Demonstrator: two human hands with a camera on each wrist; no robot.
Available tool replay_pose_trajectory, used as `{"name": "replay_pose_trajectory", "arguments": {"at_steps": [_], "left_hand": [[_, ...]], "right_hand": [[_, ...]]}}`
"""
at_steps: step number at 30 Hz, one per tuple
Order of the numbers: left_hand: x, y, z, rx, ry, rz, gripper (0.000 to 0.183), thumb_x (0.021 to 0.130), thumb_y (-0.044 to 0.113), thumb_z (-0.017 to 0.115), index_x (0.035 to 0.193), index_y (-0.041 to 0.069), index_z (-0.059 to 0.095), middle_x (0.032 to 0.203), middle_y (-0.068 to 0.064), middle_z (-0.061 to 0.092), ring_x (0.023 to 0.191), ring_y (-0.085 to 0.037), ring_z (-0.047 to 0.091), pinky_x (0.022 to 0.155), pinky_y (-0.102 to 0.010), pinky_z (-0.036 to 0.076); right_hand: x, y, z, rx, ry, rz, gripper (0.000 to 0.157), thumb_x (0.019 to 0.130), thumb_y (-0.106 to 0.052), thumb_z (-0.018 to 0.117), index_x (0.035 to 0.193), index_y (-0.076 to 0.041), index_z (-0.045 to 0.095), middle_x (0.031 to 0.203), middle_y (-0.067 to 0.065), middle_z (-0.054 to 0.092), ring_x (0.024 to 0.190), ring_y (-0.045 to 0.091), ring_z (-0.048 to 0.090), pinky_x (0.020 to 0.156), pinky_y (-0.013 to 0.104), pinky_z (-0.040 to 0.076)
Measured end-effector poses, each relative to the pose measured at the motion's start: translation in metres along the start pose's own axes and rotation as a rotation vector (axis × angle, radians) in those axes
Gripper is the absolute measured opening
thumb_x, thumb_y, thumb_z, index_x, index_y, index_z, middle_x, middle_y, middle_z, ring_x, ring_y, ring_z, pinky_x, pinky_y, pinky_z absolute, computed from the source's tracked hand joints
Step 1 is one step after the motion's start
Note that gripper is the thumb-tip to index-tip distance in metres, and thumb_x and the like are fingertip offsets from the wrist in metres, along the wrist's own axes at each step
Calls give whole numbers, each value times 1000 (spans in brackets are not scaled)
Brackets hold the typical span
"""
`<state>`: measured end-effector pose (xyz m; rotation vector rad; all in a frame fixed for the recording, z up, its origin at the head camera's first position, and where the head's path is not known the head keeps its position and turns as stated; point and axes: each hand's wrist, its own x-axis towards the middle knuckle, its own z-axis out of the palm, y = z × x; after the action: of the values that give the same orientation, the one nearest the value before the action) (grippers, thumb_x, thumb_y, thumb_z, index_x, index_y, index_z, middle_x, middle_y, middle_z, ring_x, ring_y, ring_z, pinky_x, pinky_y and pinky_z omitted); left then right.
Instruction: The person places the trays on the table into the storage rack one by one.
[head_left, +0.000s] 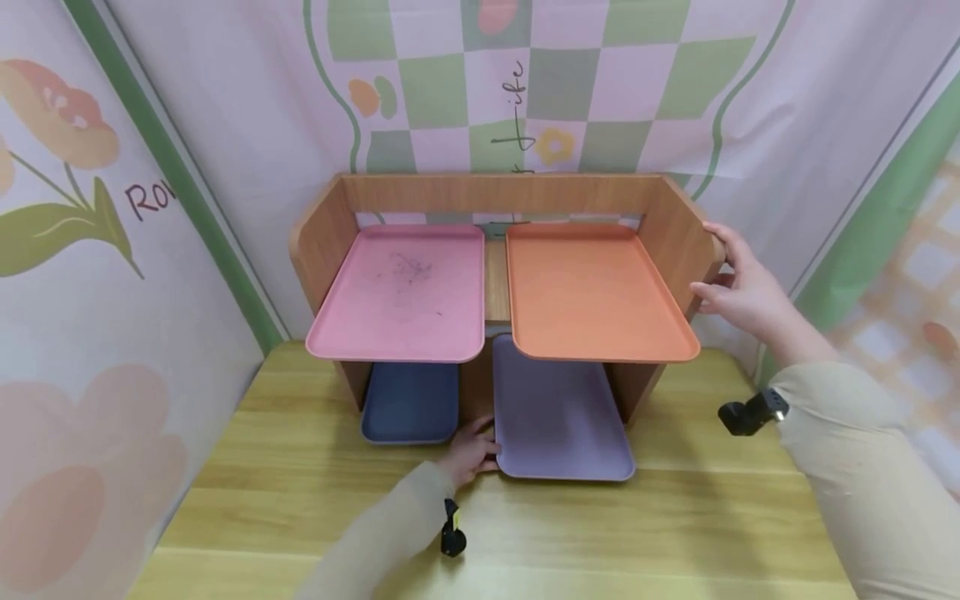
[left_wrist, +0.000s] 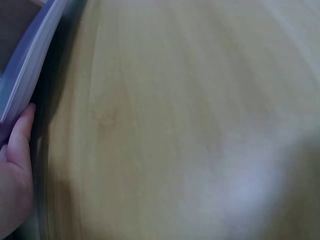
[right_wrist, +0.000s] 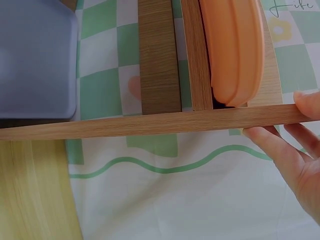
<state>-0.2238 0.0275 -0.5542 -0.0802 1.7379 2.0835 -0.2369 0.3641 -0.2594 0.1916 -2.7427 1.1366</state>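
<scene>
A wooden two-tier shelf (head_left: 495, 193) stands on the table. My left hand (head_left: 471, 454) holds the left rim of a purple tray (head_left: 558, 417) on the lower tier, near its front corner. In the left wrist view the thumb (left_wrist: 22, 135) lies against the tray's outer side; the other fingers are mostly hidden. My right hand (head_left: 746, 283) grips the shelf's right side panel (right_wrist: 125, 123), with fingers on both of its faces. Close by, an orange tray (head_left: 596, 292) lies on the upper tier, its front overhanging.
A pink tray (head_left: 405, 300) with dark marks lies on the upper left. Below it is a dark blue tray (head_left: 411, 404). The wood-grain table (head_left: 247, 500) extends toward me. A printed curtain (head_left: 247, 100) hangs behind and beside the shelf.
</scene>
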Motion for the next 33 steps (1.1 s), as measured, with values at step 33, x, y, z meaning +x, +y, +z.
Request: {"name": "replay_pose_trajectory", "arguments": {"at_steps": [33], "left_hand": [[-39,30,-54,-219,-302,-71,54,100,4,36,149,-1,13,146,-29,31,118,-25,55,105,-46,39]], "right_hand": [[0,3,0,55,40,-35,82,92,0,52,152,-31,4,129,37,32,105,33,58,57,15,52]]}}
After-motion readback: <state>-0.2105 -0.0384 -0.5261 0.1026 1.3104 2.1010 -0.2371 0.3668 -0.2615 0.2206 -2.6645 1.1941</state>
